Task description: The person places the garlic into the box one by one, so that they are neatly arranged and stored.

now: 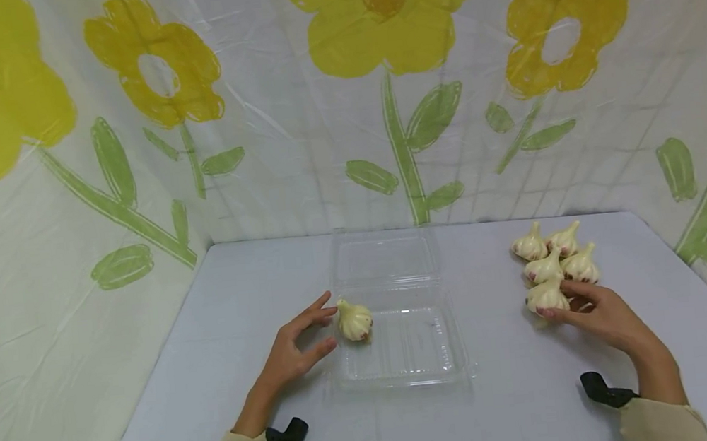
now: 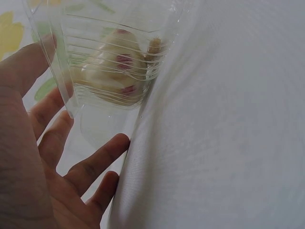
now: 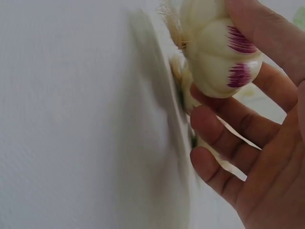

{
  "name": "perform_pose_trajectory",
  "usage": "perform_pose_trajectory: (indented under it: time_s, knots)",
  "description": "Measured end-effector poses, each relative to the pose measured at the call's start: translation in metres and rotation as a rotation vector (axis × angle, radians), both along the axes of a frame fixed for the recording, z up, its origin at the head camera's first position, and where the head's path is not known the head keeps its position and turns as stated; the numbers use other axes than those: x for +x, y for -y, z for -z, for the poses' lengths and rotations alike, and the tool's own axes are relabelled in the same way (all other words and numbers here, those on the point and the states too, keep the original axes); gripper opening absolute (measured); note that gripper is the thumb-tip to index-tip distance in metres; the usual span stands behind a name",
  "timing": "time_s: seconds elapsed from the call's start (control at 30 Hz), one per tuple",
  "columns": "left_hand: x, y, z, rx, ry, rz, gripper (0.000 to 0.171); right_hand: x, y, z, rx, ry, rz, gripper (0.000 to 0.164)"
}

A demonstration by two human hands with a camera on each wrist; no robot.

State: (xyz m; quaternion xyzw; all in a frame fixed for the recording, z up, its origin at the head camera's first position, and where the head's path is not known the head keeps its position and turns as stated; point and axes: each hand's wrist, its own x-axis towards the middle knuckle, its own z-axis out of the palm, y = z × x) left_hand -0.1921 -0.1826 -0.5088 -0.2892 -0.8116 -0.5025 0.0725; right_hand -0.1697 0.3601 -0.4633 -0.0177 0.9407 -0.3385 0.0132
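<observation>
A garlic bulb (image 1: 355, 321) lies inside the left part of a clear plastic clamshell container (image 1: 413, 348), whose lid (image 1: 385, 256) is folded back. My left hand (image 1: 298, 343) is beside the container's left wall with its fingers spread, fingertips right at the rim, holding nothing. In the left wrist view the bulb (image 2: 114, 71) shows through the ridged wall. On the right, my right hand (image 1: 606, 317) pinches another garlic bulb (image 1: 548, 297) between thumb and fingers. Purple streaks and dry roots mark that bulb (image 3: 219, 52) in the right wrist view.
Several more garlic bulbs (image 1: 543, 267) sit bunched just behind the right hand. White cloth covers the table (image 1: 498, 391). A flower-printed curtain (image 1: 299, 183) hangs along the table's back edge and both sides.
</observation>
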Motion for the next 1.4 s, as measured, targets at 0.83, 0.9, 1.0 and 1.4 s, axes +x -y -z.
perform_pose_trajectory:
  time_s: [0.83,0.9,1.0,1.4]
  knots:
    - [0.0,0.0,0.002,-0.002,-0.04,0.003,0.048,-0.012,0.044,0.001,-0.082,-0.186,-0.079,0.05]
    - [0.0,0.0,0.001,0.0,-0.034,0.002,0.048,-0.013,0.048,0.001,-0.089,-0.217,-0.099,0.036]
    - [0.0,0.0,0.001,0.004,-0.031,0.001,0.048,-0.013,0.053,-0.001,-0.095,-0.236,-0.121,0.027]
    - [0.0,0.0,0.001,0.006,-0.046,0.009,0.049,-0.008,0.074,-0.014,-0.069,-0.181,-0.065,0.058]
